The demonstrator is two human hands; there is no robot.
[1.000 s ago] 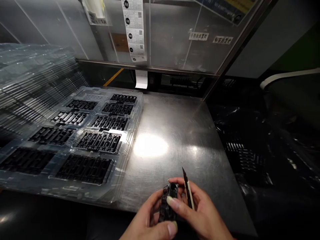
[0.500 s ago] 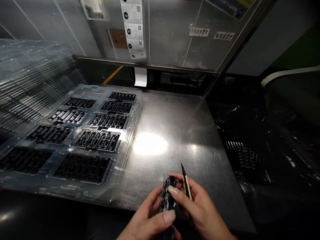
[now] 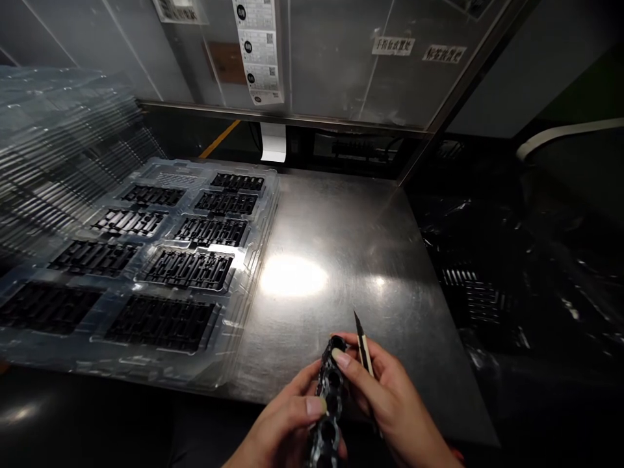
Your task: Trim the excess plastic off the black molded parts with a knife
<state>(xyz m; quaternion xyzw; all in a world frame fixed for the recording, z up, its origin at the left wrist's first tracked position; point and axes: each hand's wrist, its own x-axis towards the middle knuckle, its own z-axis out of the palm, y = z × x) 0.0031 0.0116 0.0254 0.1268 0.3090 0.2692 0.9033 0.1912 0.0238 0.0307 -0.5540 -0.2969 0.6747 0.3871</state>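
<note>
A black plastic part (image 3: 333, 382) with a row of round holes is held between my two hands near the front edge of the metal table. My left hand (image 3: 292, 416) wraps its near side, thumb lying on top. At the far end, my right hand (image 3: 385, 390) grips the part with its thumb and fingertips. The same hand also keeps a utility knife (image 3: 363, 348) tucked in it, the pointed dark blade sticking up and away. The underside of the part is hidden by my fingers.
To the left lies a clear plastic tray (image 3: 229, 325) with several black ribbed parts in its pockets. A tall stack of clear trays (image 3: 63, 149) stands behind it. A label strip (image 3: 259, 52) hangs at the back. Dark plastic wrapping (image 3: 550, 260) is on the right.
My left thumb has drawn back, leaving more holes of the black part uncovered. My right thumb has shifted slightly up toward its far end. The view has tilted down a little.
</note>
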